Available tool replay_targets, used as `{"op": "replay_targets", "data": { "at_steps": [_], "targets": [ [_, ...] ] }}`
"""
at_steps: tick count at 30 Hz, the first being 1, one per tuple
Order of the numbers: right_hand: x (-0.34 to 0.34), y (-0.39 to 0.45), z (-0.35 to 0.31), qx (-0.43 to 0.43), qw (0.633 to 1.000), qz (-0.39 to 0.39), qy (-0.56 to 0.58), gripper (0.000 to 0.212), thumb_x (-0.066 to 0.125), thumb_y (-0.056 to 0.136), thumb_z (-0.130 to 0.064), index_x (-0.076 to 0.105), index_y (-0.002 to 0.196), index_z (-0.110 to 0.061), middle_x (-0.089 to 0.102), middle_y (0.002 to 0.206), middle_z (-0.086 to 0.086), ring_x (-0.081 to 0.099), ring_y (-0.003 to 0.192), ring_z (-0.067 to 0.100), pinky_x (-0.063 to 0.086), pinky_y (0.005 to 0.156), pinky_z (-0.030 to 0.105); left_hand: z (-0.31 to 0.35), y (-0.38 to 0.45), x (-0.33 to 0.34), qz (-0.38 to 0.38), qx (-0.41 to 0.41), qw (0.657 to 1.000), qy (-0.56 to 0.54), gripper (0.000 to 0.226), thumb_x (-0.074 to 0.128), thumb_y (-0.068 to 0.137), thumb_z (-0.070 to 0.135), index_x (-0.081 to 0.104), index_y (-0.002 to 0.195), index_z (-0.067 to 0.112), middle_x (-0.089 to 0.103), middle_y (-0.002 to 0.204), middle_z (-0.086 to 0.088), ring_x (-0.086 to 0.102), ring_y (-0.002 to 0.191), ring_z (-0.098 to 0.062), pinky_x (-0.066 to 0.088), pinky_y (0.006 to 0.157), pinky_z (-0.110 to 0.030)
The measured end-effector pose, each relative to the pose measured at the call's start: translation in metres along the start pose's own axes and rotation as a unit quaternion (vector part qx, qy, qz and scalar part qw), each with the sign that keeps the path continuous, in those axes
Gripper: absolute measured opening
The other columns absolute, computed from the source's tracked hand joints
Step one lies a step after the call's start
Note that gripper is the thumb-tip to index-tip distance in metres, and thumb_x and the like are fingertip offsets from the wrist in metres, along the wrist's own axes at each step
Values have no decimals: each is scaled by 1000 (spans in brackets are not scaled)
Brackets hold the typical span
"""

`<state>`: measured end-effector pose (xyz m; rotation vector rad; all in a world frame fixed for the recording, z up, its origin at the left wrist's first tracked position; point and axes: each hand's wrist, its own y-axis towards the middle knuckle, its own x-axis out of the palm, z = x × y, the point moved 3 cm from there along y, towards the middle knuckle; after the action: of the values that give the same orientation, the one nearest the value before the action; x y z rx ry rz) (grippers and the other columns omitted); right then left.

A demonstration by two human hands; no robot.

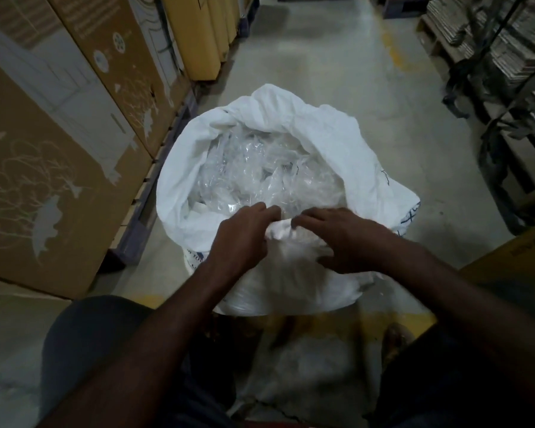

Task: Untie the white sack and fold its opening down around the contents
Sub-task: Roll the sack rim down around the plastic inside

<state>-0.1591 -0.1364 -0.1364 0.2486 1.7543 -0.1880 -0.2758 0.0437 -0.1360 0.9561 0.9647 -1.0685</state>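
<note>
Both hands, left (pixel 240 239) and right (pixel 342 239), are clamped side by side on the near rim of the sack (pixel 337 140), whose opened mouth lies just beyond them.

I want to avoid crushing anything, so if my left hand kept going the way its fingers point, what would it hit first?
Probably the clear plastic wrapping inside the white sack. The left hand grips the near rim with fingers pointing into the opening; beyond the plastic lies the sack's far wall. Depth is hard to judge here.

The white sack (pixel 322 143) has its near rim blurred and partly covered by both hands; the clear plastic contents (pixel 260 174) inside are indistinct; boxes at nine o'clock are cropped.
</note>
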Motion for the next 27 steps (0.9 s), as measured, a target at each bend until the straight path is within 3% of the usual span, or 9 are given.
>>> {"op": "replay_targets", "data": {
  "at_steps": [4, 7, 11, 13, 16, 19, 23, 25, 27],
  "targets": [
    [-27, -20, 31, 25, 987, -66, -147, 122, 90, 69, -27, 19, 168, -33, 23, 175, 3, 32, 156, 24, 8, 128, 37, 8, -4, 1, 28, 10, 999, 41, 39, 62, 79, 5, 57, 106, 32, 49, 92, 6, 58, 86, -21, 40, 55, -34],
    [-24, -25, 59, 114, 980, -18, -164, 125, 95, 55, -37, 36, 164, -21, 59, 151, 13, 61, 130, 33, 34, 118, 46, 5, -3, -4, 41, -3, 999, 31, 38, 62, 78, 6, 56, 105, 31, 43, 97, 8, 56, 81, -20, 34, 54, -33],
    [-26, -27, 78, 280, 954, 47, -91, 75, 85, 76, -39, 59, 143, -17, 76, 115, 16, 74, 98, 38, 55, 84, 43, -10, 5, -19, 84, -25, 996, 16, 33, 64, 77, 5, 57, 100, 27, 45, 100, 7, 60, 82, -24, 47, 56, -40],
    [-32, -22, 68, 303, 941, 109, -109, 45, 76, 85, -40, 67, 122, -16, 76, 97, 17, 74, 86, 41, 57, 74, 44, -20, 9, -30, 127, -44, 991, 17, 30, 67, 78, 8, 59, 100, 27, 48, 101, 7, 63, 83, -25, 49, 57, -42],
    [-22, -7, 41, 295, 939, 137, -111, 36, 71, 82, -39, 63, 109, -17, 73, 84, 15, 73, 77, 42, 51, 63, 39, -44, 17, -44, 171, -93, 980, 37, 32, 67, 74, 9, 60, 100, 27, 52, 100, 5, 62, 89, -26, 41, 59, -37],
    [-1, 7, 12, 250, 951, 132, -128, 42, 72, 78, -39, 63, 112, -16, 71, 74, 13, 71, 65, 40, 39, 55, 35, -63, 23, -50, 112, -85, 985, 99, 46, 73, 63, 7, 63, 103, 28, 57, 105, 0, 61, 102, -36, 39, 75, -41],
    [12, 25, -8, 163, 973, 114, -115, 39, 75, 75, -32, 59, 106, -15, 68, 76, 6, 69, 63, 36, 33, 52, 33, -46, 16, -30, -111, -5, 988, 107, 92, 83, 61, 16, 56, 144, 45, 54, 144, 6, 48, 142, -21, 21, 123, -54],
    [16, 33, -12, 130, 979, 120, -105, 41, 71, 72, -19, 60, 111, -11, 66, 86, 10, 67, 72, 37, 41, 53, 36, -25, 10, -14, -193, 14, 975, 113, 88, 84, 74, 39, 46, 153, 41, 56, 144, 5, 53, 139, -22, 32, 120, -49],
    [20, 40, -16, 75, 985, 122, -95, 59, 68, 68, -10, 61, 127, -7, 66, 114, 16, 66, 100, 38, 54, 74, 42, -13, 6, -3, -204, 11, 971, 127, 88, 83, 80, 58, 45, 154, 30, 56, 140, -1, 60, 128, -28, 47, 105, -44]
  ]
}}
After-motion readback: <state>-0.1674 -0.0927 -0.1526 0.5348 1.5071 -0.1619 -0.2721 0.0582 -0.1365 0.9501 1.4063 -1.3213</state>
